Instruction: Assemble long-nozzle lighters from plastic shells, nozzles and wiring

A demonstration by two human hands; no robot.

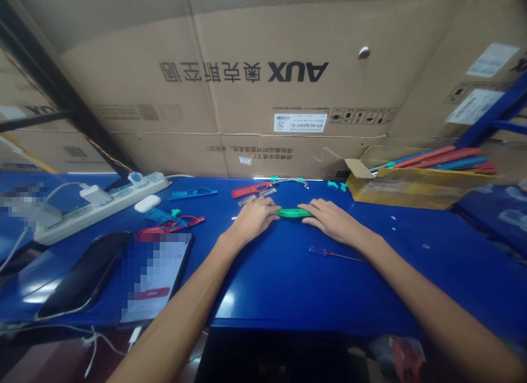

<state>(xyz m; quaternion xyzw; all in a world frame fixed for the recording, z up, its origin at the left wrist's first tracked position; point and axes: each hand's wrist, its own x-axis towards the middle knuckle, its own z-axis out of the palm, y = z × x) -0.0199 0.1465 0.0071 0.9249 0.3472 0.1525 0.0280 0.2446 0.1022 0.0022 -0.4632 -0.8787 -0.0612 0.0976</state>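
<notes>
A slim, bright green bundle [293, 213] spans the gap between my hands and looks like several strands laid together. Its left end is in the closed fingers of my left hand [256, 215]. My right hand [327, 218] has its fingers bent over the other end; the palms face the table. Just nearer to me, below the right hand, lies a screwdriver [320, 252] with a clear handle and thin shaft. Behind the left hand are a red plastic piece [252, 190] with an oval opening and a small clear piece [268, 192].
A cardboard box [403, 191] of red and blue pieces stands back right. At left are a white power strip [111, 203], blue [164, 217] and red [193, 221] plastic pieces, a white earbud case [147, 203], a dark pouch [82, 279] and a tablet-like screen [160, 279]. Large cartons [230, 114] wall the back.
</notes>
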